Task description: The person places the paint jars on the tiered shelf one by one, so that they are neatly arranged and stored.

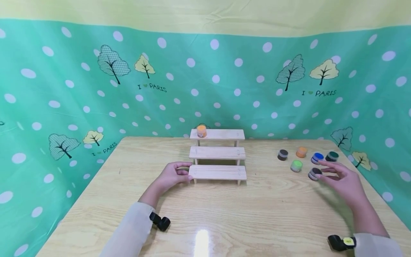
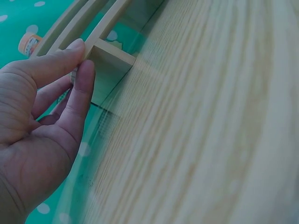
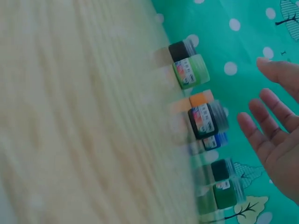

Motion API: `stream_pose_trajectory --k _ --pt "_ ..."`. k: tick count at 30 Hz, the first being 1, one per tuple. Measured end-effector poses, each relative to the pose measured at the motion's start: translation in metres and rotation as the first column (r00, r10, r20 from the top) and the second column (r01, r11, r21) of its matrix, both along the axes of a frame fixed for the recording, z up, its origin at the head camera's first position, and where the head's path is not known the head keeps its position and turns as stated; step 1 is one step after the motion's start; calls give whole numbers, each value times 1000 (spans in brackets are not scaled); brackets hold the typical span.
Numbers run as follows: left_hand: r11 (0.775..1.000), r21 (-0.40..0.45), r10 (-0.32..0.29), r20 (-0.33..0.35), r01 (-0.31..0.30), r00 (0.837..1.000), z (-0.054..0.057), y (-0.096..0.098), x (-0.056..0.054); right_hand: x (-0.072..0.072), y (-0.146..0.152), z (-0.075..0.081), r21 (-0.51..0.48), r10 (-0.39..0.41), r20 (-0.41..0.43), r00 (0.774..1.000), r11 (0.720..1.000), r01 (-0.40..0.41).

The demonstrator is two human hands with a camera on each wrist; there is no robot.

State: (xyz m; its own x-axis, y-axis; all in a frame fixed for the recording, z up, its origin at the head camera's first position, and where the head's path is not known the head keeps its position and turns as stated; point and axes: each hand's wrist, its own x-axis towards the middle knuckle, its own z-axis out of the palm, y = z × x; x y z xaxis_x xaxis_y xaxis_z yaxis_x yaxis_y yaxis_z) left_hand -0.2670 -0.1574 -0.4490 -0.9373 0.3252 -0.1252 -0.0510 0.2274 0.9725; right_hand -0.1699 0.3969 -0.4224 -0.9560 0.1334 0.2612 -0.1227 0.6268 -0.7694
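My left hand [image 1: 171, 175] pinches the left end of the lowest step of a pale wooden three-step display stand [image 1: 217, 172]. Thumb and forefinger meet at the step's corner in the left wrist view. A small orange paint jar [image 1: 201, 131] sits on the top step, at its left. At the right, my right hand [image 1: 345, 180] hovers over a group of paint jars, its fingers apart. Nearest to it is a dark-coloured jar [image 1: 315, 174], with the thumb tip overlapping it in the head view. The right wrist view shows a gap between the fingers and this jar [image 3: 203, 121].
Around the dark jar stand a light green jar [image 1: 296, 166], a black jar [image 1: 283, 155], an orange jar [image 1: 301, 152], a blue jar [image 1: 317, 158] and a dark green jar [image 1: 332, 156]. A green dotted cloth [image 1: 224, 89] hangs behind the wooden table [image 1: 231, 217].
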Motion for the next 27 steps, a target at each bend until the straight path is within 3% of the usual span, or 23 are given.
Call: stream_pose_trajectory --k 7,18,27 --pt "1000 1 10 -1 -10 1000 -1 -1 -1 0 7 -5 55 -56 76 996 997 52" --pt "1000 -12 21 -1 -21 1000 -1 0 0 -6 14 -12 86 12 221 975 996 -31" --pt "1000 -14 16 -8 -16 1000 0 -1 1 -18 19 -20 97 22 236 972 994 -46"
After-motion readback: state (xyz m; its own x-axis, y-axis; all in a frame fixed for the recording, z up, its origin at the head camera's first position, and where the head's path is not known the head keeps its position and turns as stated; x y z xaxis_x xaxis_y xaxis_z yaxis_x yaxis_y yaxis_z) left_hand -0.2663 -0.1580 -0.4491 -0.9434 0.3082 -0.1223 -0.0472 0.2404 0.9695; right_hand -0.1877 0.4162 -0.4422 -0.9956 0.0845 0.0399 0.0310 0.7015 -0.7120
